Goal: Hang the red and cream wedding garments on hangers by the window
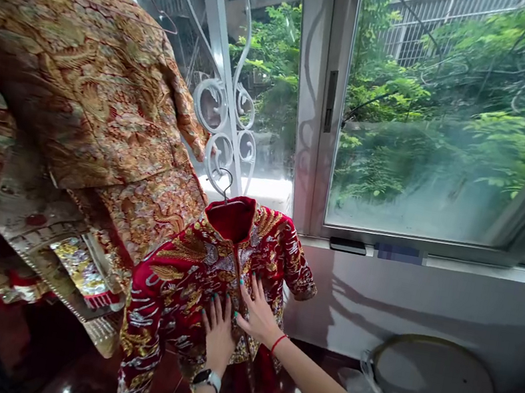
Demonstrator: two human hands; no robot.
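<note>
The red jacket (196, 269) hangs from a thin hanger (231, 182), front outward. Gold and silver embroidery covers its body and both sleeves; the stand collar gapes at the neck. One sleeve drops low, the other angles outward.

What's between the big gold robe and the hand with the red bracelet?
The red jacket, in the head view: it's beside the gold robe, and the right hand touches its front.

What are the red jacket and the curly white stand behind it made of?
The red jacket looks like cloth, maybe satin or velvet: it drapes softly, and gold and silver stitching glints. The curly white stand is probably painted metal: thin, glossy bars bend into rings.
</note>
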